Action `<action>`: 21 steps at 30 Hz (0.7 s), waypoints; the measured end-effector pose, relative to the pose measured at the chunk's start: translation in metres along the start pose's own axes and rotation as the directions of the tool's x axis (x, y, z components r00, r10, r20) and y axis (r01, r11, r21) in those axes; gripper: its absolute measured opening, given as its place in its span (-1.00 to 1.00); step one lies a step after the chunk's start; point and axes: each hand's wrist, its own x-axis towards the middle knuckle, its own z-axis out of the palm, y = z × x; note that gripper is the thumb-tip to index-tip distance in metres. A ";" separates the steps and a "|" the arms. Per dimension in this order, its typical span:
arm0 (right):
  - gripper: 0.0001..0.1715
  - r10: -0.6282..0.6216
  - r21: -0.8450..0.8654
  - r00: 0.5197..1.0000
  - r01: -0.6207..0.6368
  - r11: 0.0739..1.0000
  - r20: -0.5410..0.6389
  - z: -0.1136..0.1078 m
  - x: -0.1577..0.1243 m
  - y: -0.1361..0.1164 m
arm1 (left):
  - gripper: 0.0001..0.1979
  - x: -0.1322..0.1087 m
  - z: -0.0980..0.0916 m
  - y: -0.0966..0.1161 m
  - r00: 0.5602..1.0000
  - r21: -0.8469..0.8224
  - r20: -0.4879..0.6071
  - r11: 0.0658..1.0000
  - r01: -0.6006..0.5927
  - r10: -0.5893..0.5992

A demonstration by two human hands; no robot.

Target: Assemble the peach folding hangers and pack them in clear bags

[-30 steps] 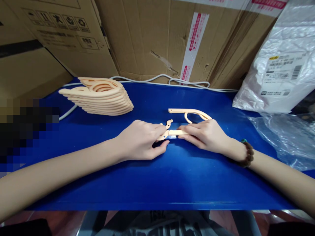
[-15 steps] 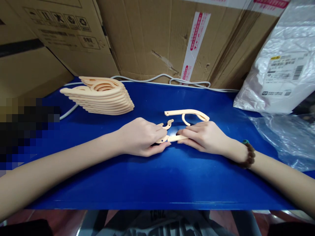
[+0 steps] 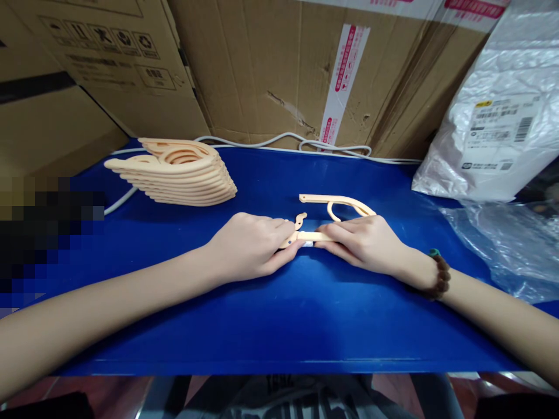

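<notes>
A peach plastic folding hanger (image 3: 336, 203) lies partly folded in the middle of the blue table (image 3: 279, 326). My left hand (image 3: 248, 247) pinches its left end, where a small hook piece sticks up. My right hand (image 3: 364, 241) is closed on the hanger's lower arm, fingers pressed along it. The upper arm and curved hook show just behind my right hand. At the back left sits a stack of folded peach hangers (image 3: 179, 171).
Cardboard boxes (image 3: 279, 70) line the back of the table. A white cable (image 3: 305, 142) runs along their base. A white plastic parcel bag (image 3: 493, 116) and clear plastic wrap (image 3: 506, 244) lie at the right. A blurred patch covers the left edge.
The hanger dipped and tilted slightly half a second ago, then came back near where it was. Both hands kept their grip throughout.
</notes>
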 end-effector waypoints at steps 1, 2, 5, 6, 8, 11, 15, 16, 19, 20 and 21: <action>-0.57 0.006 -0.008 1.000 -0.006 1.000 -0.006 0.000 0.000 0.000 | -0.67 0.000 0.000 0.000 1.000 0.006 -0.005 1.000 0.007 -0.007; -0.58 0.014 -0.005 1.000 -0.014 1.000 -0.014 0.000 0.000 0.000 | -0.67 0.000 0.000 0.001 1.000 0.011 -0.010 1.000 0.012 -0.012; -0.61 0.037 0.040 0.996 -0.034 0.999 -0.079 -0.001 0.000 0.001 | -0.65 0.001 0.001 0.000 0.998 0.038 -0.049 0.999 0.032 -0.030; -0.62 0.045 0.048 0.993 -0.040 0.998 -0.110 -0.001 0.000 0.002 | -0.64 0.001 0.001 0.000 0.997 0.055 -0.072 0.998 0.040 -0.036; -0.66 0.062 0.043 0.984 -0.055 0.998 -0.166 -0.002 0.001 0.002 | -0.64 0.001 0.000 -0.001 0.992 0.098 -0.121 0.994 0.056 -0.044; -0.71 0.110 0.005 0.967 -0.112 0.994 -0.228 -0.004 0.002 0.003 | -0.64 0.002 0.000 -0.003 0.986 0.143 -0.157 0.987 0.071 -0.048; -0.69 0.278 0.039 0.926 -0.277 0.960 -0.256 -0.004 0.002 0.006 | -0.65 0.003 0.000 -0.004 0.983 0.177 -0.175 0.981 0.082 -0.051; -0.67 0.330 0.075 0.909 -0.322 0.944 -0.254 -0.003 0.002 0.007 | -0.65 0.003 0.000 -0.004 0.982 0.189 -0.182 0.978 0.082 -0.047; -0.62 0.449 0.186 0.865 -0.414 0.891 -0.225 -0.001 0.002 0.013 | -0.67 0.003 0.000 -0.004 0.979 0.214 -0.202 0.974 0.075 -0.031; -0.59 0.467 0.215 0.860 -0.427 0.878 -0.203 0.000 0.002 0.014 | -0.68 0.003 0.000 -0.004 0.978 0.214 -0.208 0.975 0.065 -0.020; -0.56 0.474 0.238 0.863 -0.430 0.871 -0.175 0.000 0.003 0.015 | -0.68 0.003 0.000 -0.005 0.978 0.209 -0.209 0.977 0.050 -0.005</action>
